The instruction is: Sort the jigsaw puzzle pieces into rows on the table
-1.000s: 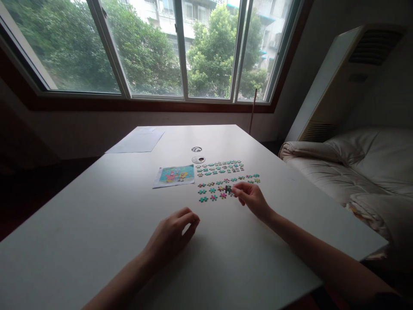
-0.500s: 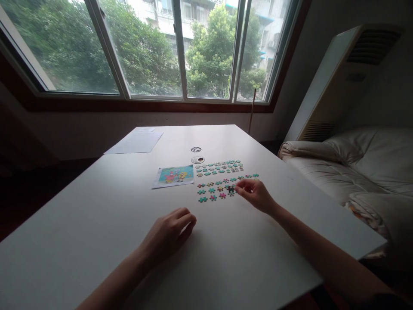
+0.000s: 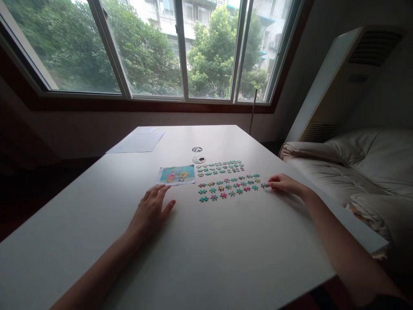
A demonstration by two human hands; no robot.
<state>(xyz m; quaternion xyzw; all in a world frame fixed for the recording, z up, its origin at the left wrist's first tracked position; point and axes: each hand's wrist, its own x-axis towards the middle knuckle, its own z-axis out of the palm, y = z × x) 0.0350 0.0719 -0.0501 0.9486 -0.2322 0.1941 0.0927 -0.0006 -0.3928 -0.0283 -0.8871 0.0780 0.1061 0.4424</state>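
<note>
Several small jigsaw puzzle pieces [image 3: 223,195] lie in rows on the white table [image 3: 206,258], mostly teal with some pink and yellow. At the right end of a row, my right hand [image 3: 284,184] has its fingertips closed on one puzzle piece [image 3: 264,185], down at the table surface. My left hand [image 3: 153,206] rests on the table with its fingers spread. Its fingertips are at the lower left edge of a picture sheet [image 3: 177,175] with cartoon figures on a blue-green ground, and it holds nothing.
Two round inserts, a nearer one [image 3: 199,159] and a farther one [image 3: 197,149], are set in the table beyond the pieces. Paper sheets [image 3: 137,141] lie at the far left. A pale sofa [image 3: 355,159] stands to the right, below a tall air conditioner [image 3: 325,86].
My right hand has moved right, carrying a puzzle piece from above the rows to the row's end. My left hand has shifted left and forward to the picture sheet, its fingers spreading.
</note>
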